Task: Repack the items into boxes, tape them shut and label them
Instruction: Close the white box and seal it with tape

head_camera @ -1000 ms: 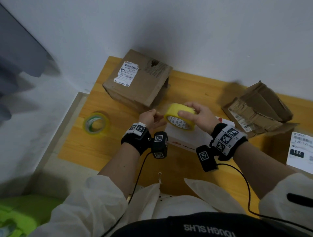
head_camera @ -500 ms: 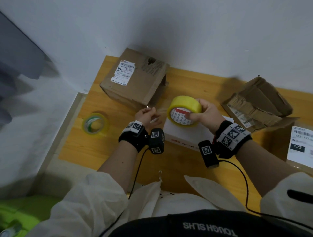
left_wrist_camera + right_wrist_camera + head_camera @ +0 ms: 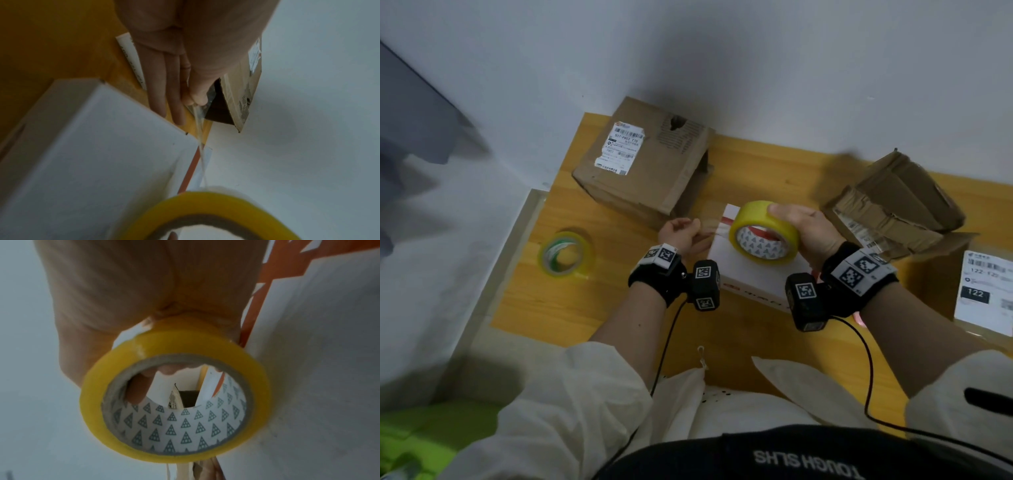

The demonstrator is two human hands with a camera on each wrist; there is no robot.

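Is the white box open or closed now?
Closed. The white box has its lid lying flat, and a strip of tape stretches across it from the yellow roll to the left hand.

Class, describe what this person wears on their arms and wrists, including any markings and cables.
Cream sleeves pushed up to the elbows. Each wrist carries a black band with white square-code tags and a black camera block bearing the same tags. A thin black cable runs from each block towards the body.

Glossy yellow tape roll (image 3: 765,233) — matt cardboard box (image 3: 643,164).
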